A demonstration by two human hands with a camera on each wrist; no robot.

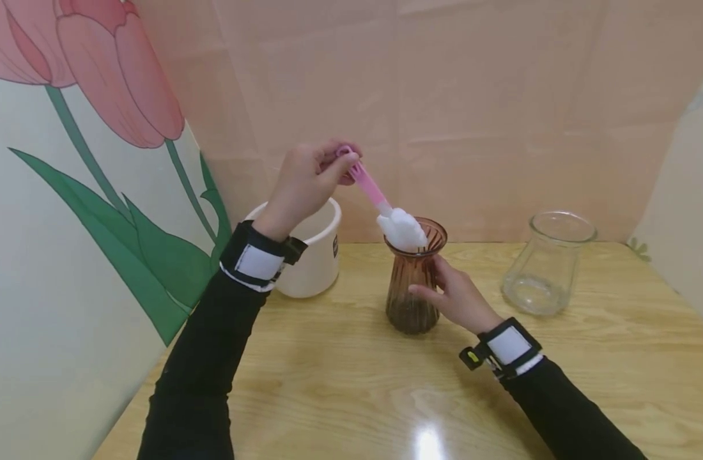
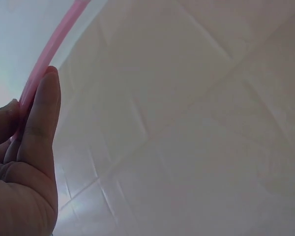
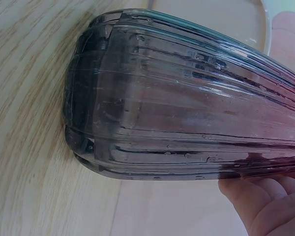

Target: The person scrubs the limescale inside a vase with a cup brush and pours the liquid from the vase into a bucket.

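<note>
Left hand (image 1: pixel 308 182): grip pinched on the pink brush handle (image 1: pixel 367 185), white sponge head (image 1: pixel 402 229) at the mouth of the brown ribbed vase (image 1: pixel 411 281). Right hand (image 1: pixel 457 295): grip curled round the vase, upright on the bench (image 1: pixel 351 383), between white bucket (image 1: pixel 314 255) and clear jar (image 1: pixel 547 263).

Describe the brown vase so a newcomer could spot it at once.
On the wooden table, three vessels stand in a row before the pink back wall. The brown vase is the middle one, between a white bucket and a clear glass jar. It alone is tinted, ribbed glass; the right hand holds its side, and a pink-handled sponge brush sits at its mouth.
</note>
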